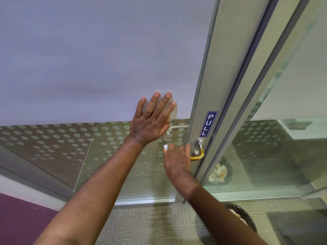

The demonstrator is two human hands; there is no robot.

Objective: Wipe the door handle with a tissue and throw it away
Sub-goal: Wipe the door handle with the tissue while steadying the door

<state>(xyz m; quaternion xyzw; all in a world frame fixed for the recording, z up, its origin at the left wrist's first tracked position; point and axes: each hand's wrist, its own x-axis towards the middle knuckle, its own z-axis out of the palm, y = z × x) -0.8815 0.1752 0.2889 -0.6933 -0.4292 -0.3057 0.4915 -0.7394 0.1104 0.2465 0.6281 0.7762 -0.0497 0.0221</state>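
Observation:
A metal lever door handle (199, 151) with a yellowish sheen sticks out of the grey door frame, under a blue PULL sign (208, 123). My right hand (177, 160) covers the handle's free end, fingers curled over it. A small white bit of tissue (165, 146) pokes out at the far side of that hand. My left hand (152, 119) lies flat with fingers spread against the frosted glass door (88, 68), just left of the handle. A black waste bin (241, 218) with crumpled paper stands on the floor at the lower right, partly behind my right forearm.
The grey door frame (217, 85) runs up the middle right. A fixed glass panel (283, 138) to its right reflects the bin. Dotted frosting bands cross the lower glass. Grey carpet (150, 227) lies below; a purple surface sits at the lower left.

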